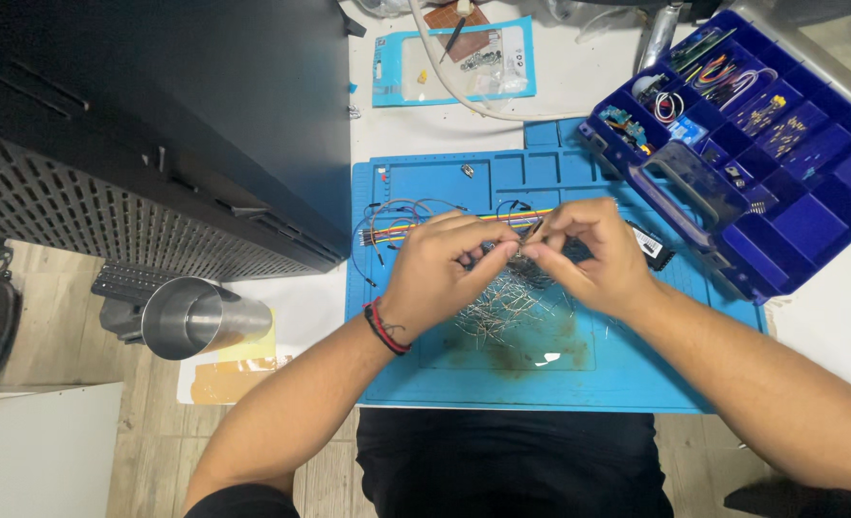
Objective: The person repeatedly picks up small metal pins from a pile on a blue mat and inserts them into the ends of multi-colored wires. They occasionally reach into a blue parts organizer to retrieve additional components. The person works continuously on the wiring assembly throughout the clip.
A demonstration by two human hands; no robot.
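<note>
Both hands meet over the blue mat [464, 379], and what they pinch is mostly hidden: a small dark part [531, 233] with thin leads, too tiny to identify. The left hand [437, 273] and right hand [593, 254] have fingers closed on it together. At 6 o'clock below them lies a heap of fine silvery wire pins [502, 312]. Striped jumper wires [397, 230] trail at 9 o'clock (partly covered). A glossy blue compartment box [809, 211] sits at 2 o'clock on the desk [828, 326].

blue mat [637, 374]: matt, rubbery, stained | cup [200, 317]: brushed shiny metal | organizer box [809, 206]: glossy blue plastic | wire leads [502, 312]: thin bare metal | floor [70, 307]: pale wood
</note>
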